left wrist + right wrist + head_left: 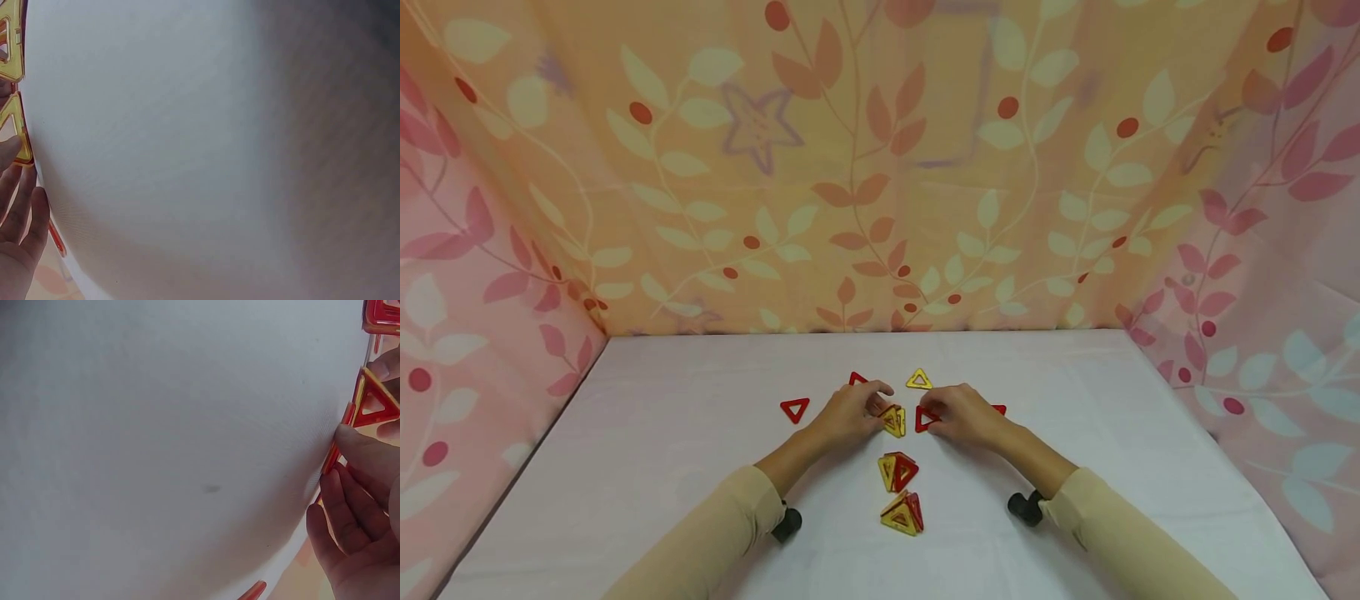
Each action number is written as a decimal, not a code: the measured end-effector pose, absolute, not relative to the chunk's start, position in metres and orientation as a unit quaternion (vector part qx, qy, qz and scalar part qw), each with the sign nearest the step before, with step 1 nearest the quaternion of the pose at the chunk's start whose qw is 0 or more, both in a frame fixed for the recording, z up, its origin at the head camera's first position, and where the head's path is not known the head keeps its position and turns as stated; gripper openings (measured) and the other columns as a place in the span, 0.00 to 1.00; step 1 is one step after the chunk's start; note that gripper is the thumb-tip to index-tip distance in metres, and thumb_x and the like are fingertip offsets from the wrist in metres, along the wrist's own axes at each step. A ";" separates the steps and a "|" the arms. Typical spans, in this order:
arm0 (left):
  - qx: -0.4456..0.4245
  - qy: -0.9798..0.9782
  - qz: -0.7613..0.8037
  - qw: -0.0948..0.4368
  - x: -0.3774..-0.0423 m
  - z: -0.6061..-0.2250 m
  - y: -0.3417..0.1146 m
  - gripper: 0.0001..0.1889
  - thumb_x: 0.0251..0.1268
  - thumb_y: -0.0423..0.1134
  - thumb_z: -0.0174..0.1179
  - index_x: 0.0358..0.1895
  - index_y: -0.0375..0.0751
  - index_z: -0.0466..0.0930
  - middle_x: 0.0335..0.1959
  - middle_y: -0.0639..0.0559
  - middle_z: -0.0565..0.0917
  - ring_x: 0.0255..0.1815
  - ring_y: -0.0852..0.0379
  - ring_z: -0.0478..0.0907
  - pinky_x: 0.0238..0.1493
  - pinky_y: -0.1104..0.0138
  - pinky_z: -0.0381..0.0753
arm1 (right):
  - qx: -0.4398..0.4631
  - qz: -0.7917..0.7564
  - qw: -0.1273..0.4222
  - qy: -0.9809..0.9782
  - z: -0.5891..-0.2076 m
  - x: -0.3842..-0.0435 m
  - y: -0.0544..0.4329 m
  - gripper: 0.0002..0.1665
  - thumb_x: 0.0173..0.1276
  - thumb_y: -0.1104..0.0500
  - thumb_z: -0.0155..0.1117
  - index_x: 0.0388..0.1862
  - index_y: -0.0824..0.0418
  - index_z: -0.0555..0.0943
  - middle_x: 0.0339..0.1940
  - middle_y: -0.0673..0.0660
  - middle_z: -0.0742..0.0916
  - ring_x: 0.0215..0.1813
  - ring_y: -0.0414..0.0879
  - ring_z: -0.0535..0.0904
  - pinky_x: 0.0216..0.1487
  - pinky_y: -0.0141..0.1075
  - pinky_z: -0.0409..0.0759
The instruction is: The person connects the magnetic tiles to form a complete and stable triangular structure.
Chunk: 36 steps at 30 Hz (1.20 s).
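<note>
the left hand [850, 412] is pinching a yellow-and-red cluster [892, 421] of triangle tiles between thumb and fingers, and the cluster is standing on the white bench [662, 458]. the right hand [958, 414] is gripping a red tile [918, 419] with its thumb and fingers, just beside the cluster; from the head view a narrow gap is showing between them. nearer the person, a middle pyramid [895, 472] and a front pyramid [902, 515], both yellow and red, are sitting in a line with the cluster. a loose yellow tile [919, 387] is lying beyond the hands, a loose red tile [795, 402] is lying left of the left hand, and floral cloth [850, 192] is hanging behind.
</note>
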State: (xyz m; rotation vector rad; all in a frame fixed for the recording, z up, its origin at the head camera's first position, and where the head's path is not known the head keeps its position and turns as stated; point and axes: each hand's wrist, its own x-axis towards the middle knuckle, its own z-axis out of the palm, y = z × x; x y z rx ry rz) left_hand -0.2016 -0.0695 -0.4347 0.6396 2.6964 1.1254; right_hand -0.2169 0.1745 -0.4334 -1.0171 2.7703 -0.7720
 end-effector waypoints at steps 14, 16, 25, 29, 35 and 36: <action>0.214 0.900 0.374 0.072 -0.203 -0.437 -0.069 0.22 0.60 0.31 0.70 0.58 0.41 0.78 0.41 0.54 0.85 0.45 0.56 0.81 0.53 0.59 0.80 | -0.303 -0.297 0.063 0.903 -0.437 -0.220 0.175 0.19 0.58 0.63 0.76 0.49 0.63 0.84 0.44 0.53 0.88 0.45 0.43 0.82 0.52 0.41 0.82; 0.216 0.899 0.375 0.069 -0.204 -0.437 -0.069 0.22 0.60 0.31 0.70 0.58 0.40 0.78 0.41 0.54 0.85 0.44 0.56 0.81 0.53 0.59 0.81 | -0.303 -0.296 0.062 0.904 -0.437 -0.219 0.174 0.19 0.59 0.63 0.76 0.49 0.62 0.83 0.44 0.53 0.88 0.45 0.43 0.82 0.52 0.41 0.82; 0.219 0.897 0.377 0.069 -0.203 -0.436 -0.069 0.21 0.60 0.30 0.69 0.57 0.39 0.79 0.41 0.53 0.85 0.45 0.55 0.81 0.53 0.58 0.80 | -0.304 -0.302 0.067 0.901 -0.436 -0.218 0.169 0.19 0.59 0.63 0.76 0.50 0.63 0.83 0.45 0.53 0.88 0.45 0.44 0.83 0.53 0.41 0.82; 0.222 0.896 0.378 0.067 -0.202 -0.435 -0.068 0.21 0.60 0.30 0.69 0.57 0.39 0.79 0.41 0.53 0.85 0.45 0.54 0.81 0.53 0.58 0.80 | -0.315 -0.298 0.064 0.899 -0.438 -0.220 0.167 0.19 0.59 0.63 0.76 0.50 0.63 0.84 0.45 0.53 0.88 0.45 0.43 0.83 0.51 0.39 0.82; 0.221 0.898 0.375 0.067 -0.202 -0.435 -0.069 0.21 0.60 0.29 0.69 0.57 0.39 0.79 0.41 0.52 0.85 0.45 0.55 0.81 0.53 0.58 0.80 | -0.317 -0.295 0.066 0.899 -0.440 -0.221 0.166 0.19 0.59 0.63 0.76 0.49 0.61 0.84 0.44 0.52 0.88 0.44 0.42 0.83 0.51 0.38 0.81; 0.219 0.898 0.375 0.067 -0.202 -0.435 -0.069 0.21 0.60 0.29 0.69 0.57 0.39 0.79 0.41 0.52 0.85 0.44 0.55 0.81 0.53 0.58 0.80 | -0.317 -0.293 0.064 0.899 -0.439 -0.221 0.166 0.19 0.59 0.63 0.76 0.49 0.61 0.84 0.44 0.52 0.88 0.44 0.42 0.83 0.50 0.38 0.81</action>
